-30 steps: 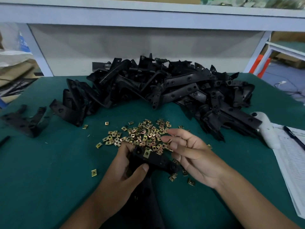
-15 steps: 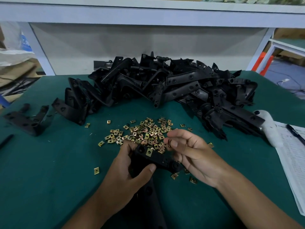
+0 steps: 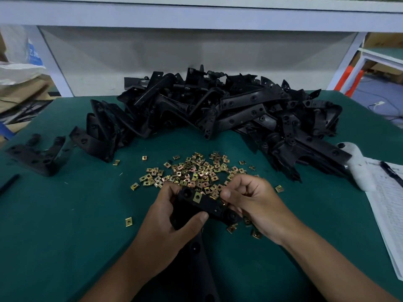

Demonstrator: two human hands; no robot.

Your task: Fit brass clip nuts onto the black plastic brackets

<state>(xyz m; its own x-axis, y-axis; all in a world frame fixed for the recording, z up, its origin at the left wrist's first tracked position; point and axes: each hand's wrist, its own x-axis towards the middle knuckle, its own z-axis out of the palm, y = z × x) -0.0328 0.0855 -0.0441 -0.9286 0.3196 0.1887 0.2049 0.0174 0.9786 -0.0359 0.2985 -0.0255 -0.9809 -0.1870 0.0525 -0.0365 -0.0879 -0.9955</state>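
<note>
Now right hand (image 3: 253, 199) at bracket (image 3: 202, 205).

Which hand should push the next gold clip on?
Probably the right hand: it pinches at the free end of the bracket, beside the clip nuts. The left hand is busy gripping the bracket.

We see a black bracket (image 3: 197, 205) lying tilted near the table's front, one brass nut (image 3: 197, 196) already clipped on its top face. Loose brass nuts (image 3: 196, 171) lie scattered just behind it. A big heap of black brackets (image 3: 218, 112) sits farther back; another nut at the bracket's right end is perhaps half seated.
</note>
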